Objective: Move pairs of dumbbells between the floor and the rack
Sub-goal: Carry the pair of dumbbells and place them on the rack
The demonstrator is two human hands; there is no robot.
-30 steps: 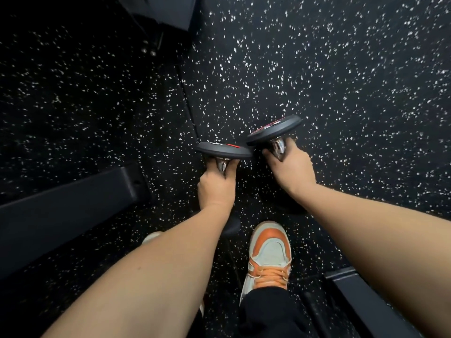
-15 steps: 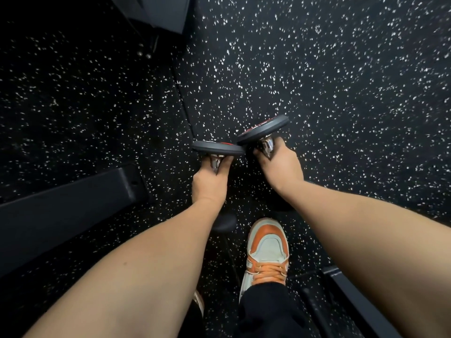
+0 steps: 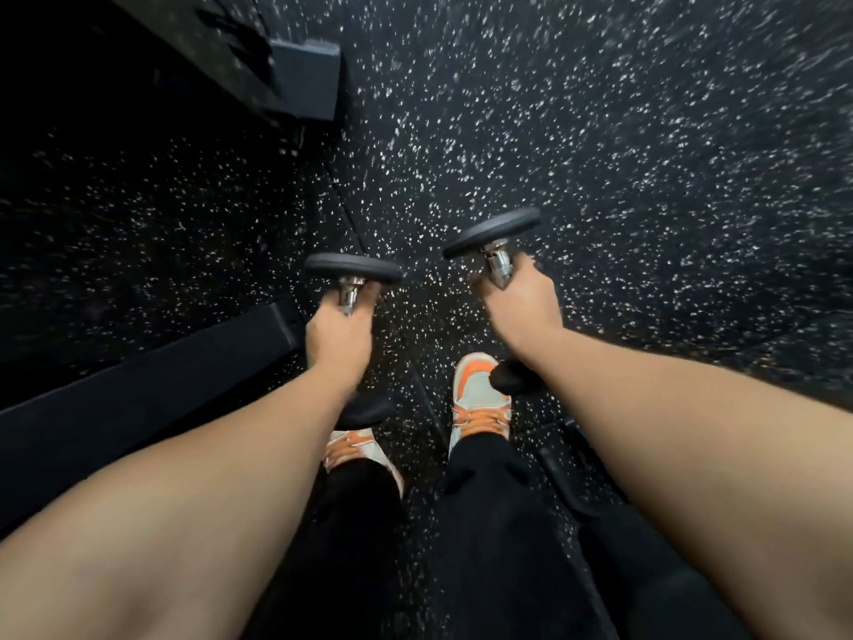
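Observation:
Two small black dumbbells with chrome handles hang above the speckled floor. My left hand (image 3: 339, 337) is closed around the handle of the left dumbbell (image 3: 353, 268), whose far plate shows above my fingers and whose near plate peeks out under my wrist. My right hand (image 3: 521, 304) grips the handle of the right dumbbell (image 3: 491, 232), which tilts up to the right. Its near plate shows below my forearm, over my shoe. The two dumbbells are apart, with a gap of floor between them.
A black rack foot (image 3: 152, 381) runs along the floor at the left, and another black frame part (image 3: 304, 78) sits at the upper left. My orange-and-white shoes (image 3: 480, 399) stand below the hands. A dark bar (image 3: 572, 464) lies at lower right. Speckled rubber floor (image 3: 646, 177) spreads right.
Both hands have moved apart, so the dumbbells' far plates no longer overlap. The view has shifted, and both feet now show under the arms.

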